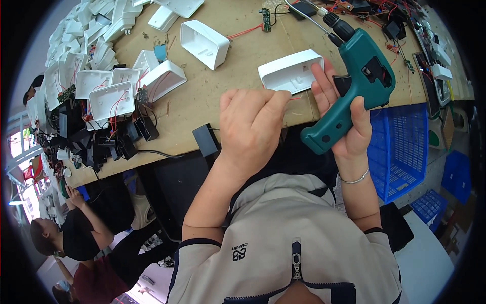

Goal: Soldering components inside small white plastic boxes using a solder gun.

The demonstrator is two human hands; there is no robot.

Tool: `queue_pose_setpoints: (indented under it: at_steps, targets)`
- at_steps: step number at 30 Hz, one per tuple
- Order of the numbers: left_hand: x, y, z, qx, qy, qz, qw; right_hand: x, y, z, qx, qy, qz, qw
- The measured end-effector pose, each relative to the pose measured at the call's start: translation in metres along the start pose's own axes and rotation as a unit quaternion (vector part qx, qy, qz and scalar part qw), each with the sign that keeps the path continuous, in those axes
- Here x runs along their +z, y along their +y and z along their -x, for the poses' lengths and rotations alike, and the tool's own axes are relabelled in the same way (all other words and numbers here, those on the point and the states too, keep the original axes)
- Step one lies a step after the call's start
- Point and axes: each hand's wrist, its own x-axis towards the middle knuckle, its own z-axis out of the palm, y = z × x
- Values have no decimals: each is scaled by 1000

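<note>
– How are the hands placed?
– The left hand [253, 121] is curled, thumb and fingertips pressed together, pinching a red wire [295, 98]; its short end pokes out, and the rest is hidden.
– And the right hand [344, 119]?
– Its fingers are spread, palm up, with the handle of a green pistol-grip power tool [368, 71] lying across it. The tool's black nose points toward the far side of the bench.
– What is nearest them?
– An open white plastic box [283, 65], just beyond the left fingertips and beside the right fingers; whether those touch it, I can't tell. Inside are small moulded details.
– Any other containers?
– Farther off, a tilted white housing [205, 40] has moulded posts inside; red leads run from near it to a green circuit board [266, 20]. To the left, a shallow white tray [101, 104] has red wires within, and behind it rises a pile of white casings [93, 30].
– And off the bench?
– A blue slatted crate [400, 137], to the right.
</note>
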Motion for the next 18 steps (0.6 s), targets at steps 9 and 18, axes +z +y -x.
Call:
queue_pose_setpoints:
  at_steps: [9, 18]
  targets:
    - [1, 7, 3, -10, 18, -28, 999, 1, 0, 0, -1, 7, 11, 1000]
    - [19, 18, -10, -50, 37, -76, 995, -1, -6, 5, -18, 15, 54, 998]
